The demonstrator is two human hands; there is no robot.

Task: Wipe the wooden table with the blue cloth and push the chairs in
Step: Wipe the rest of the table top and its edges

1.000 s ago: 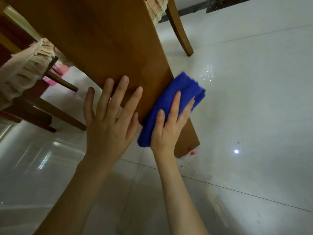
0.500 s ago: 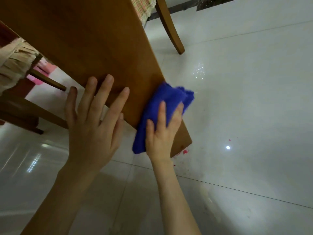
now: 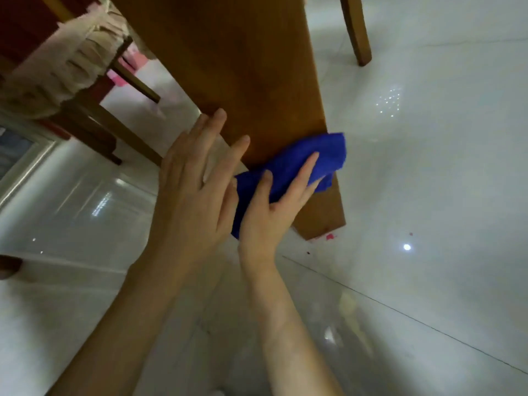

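— Cloth (image 3: 291, 164), where is it now?
— Against the desk (image 3: 243, 67), low on its upright wooden panel, lying across it from edge to edge. The right hand (image 3: 265, 221) presses it flat, fingers straight and spread, not curled round it.
— What has just changed?
— A second ago it ran lengthwise along one edge of the panel. Now it has swung crosswise and sits nearer the panel's foot. The left hand (image 3: 191, 195) has slid in beside the right, fingers straight and apart, resting on the panel's other edge and holding nothing.
— Meaning?
— I judge the wipe is working down this panel, with a bare strip below the cloth yet to do. Pink specks (image 3: 330, 237) lie on the floor (image 3: 428, 167) at the desk's foot. A chair (image 3: 57, 72) with a frilled cover stands beyond the desk. I cannot tell whether it is pushed in.
— Any writing or labels?
— None that I can read, on cloth, desk or chair.
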